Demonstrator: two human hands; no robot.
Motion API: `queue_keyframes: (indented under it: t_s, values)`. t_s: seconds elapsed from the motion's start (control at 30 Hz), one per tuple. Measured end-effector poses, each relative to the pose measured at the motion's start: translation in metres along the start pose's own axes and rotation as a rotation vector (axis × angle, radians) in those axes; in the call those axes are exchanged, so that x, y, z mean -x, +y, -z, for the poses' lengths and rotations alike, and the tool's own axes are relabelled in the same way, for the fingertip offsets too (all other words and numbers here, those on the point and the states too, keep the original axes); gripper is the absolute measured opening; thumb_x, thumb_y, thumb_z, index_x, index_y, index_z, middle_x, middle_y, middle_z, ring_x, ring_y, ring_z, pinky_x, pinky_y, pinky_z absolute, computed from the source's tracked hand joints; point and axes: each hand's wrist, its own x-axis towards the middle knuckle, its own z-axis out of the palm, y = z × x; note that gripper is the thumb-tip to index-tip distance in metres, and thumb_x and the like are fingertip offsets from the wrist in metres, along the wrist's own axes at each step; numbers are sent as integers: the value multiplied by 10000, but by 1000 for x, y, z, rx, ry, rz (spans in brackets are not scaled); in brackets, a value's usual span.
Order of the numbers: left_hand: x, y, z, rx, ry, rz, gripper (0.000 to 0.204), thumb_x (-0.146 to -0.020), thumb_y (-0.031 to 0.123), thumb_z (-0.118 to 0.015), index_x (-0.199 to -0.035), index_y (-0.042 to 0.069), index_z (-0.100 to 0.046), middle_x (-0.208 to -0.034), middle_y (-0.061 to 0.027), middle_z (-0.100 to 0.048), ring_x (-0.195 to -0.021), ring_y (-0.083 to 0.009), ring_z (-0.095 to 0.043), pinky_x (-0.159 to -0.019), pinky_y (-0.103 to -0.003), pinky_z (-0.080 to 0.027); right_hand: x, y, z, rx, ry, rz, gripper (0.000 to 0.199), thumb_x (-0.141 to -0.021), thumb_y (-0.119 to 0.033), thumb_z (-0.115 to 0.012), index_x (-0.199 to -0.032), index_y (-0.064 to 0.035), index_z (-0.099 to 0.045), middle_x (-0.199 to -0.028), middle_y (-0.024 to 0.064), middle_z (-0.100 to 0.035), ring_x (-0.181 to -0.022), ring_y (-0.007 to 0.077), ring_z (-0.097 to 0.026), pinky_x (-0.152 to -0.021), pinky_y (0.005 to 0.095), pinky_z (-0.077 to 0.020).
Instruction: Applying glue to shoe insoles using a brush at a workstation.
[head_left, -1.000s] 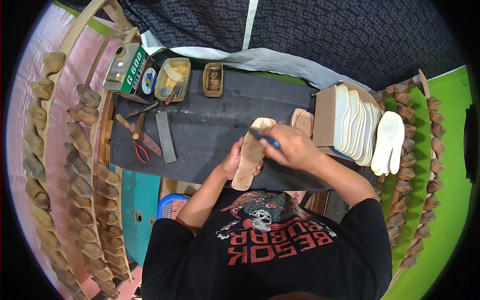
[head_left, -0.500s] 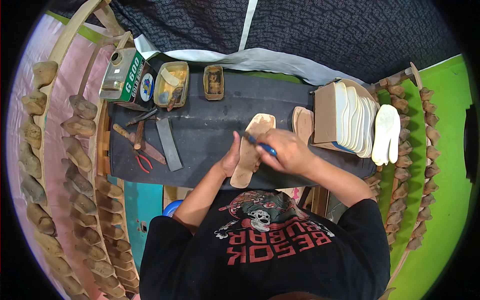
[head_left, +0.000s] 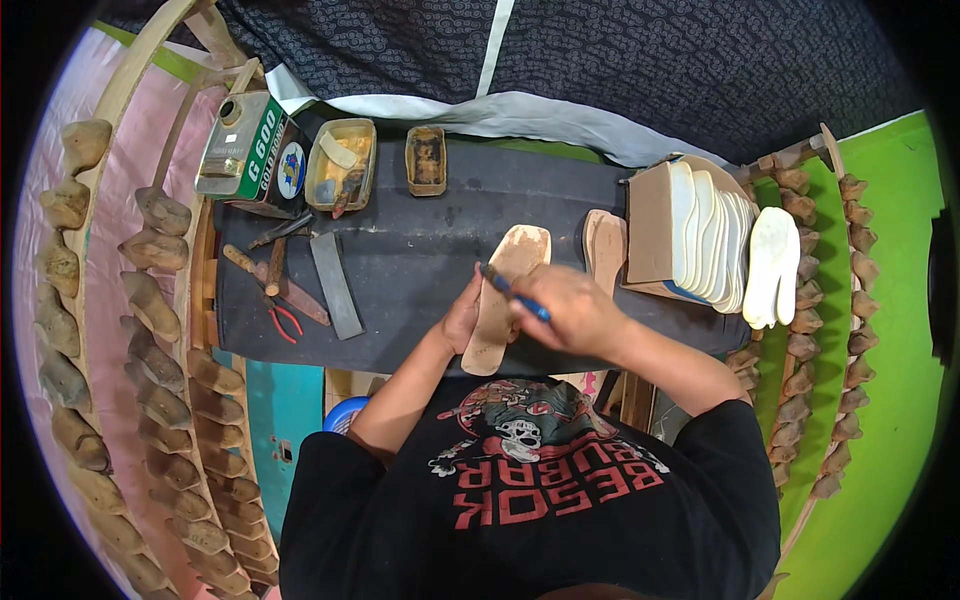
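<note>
My left hand (head_left: 462, 318) grips a tan shoe insole (head_left: 490, 325) by its left edge, thumb along the side and fingers underneath. The insole is tilted above the near part of the table. Closed around a blue-handled brush (head_left: 528, 303), my right hand (head_left: 572, 312) reaches over the insole from the right. The brush's dark tip lies at the insole's left edge, close to my left thumb. Part of the insole is hidden behind my right hand. Beside that hand, more tan insoles (head_left: 604, 245) lie on the table.
A cardboard box (head_left: 650, 225) of white insoles stands at the right, with white foot-shaped pieces (head_left: 772, 265) beside it. At the left are a metal can (head_left: 240, 150), two tubs (head_left: 368, 190) (head_left: 427, 190), red-handled pincers (head_left: 287, 322), a hammer (head_left: 275, 270) and a grey block (head_left: 337, 285). Racks of wooden lasts (head_left: 160, 250) flank the table.
The brush tip has moved left, from the insole's face to its left edge, and my right hand has shifted slightly lower. My left hand keeps its hold on the insole.
</note>
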Motion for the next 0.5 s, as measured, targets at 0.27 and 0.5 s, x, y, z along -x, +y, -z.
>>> queue_keyframes:
  t_s: [0.27,0.5]
  values:
    - [-6,0,-14,-29,-294,-113,1017,-902,891,-154,-1428,97,-511,-1152,-105,-630,-755,-176,-608,-640,-340,-540,8,36,37,76,160,-130,200,-923,-123,-705,-1048,1,-610,-943,188,-696,-842,365,-702,-715,437,-555]
    - [-15,0,-16,-44,-364,-112,1026,-893,902,-189,-1418,80,-509,-1109,-110,-647,-761,-177,-612,-613,-330,-519,37,28,53,20,-32,-30,188,-925,-141,-704,-1029,-15,-612,-841,166,-643,-758,360,-650,-706,442,-521]
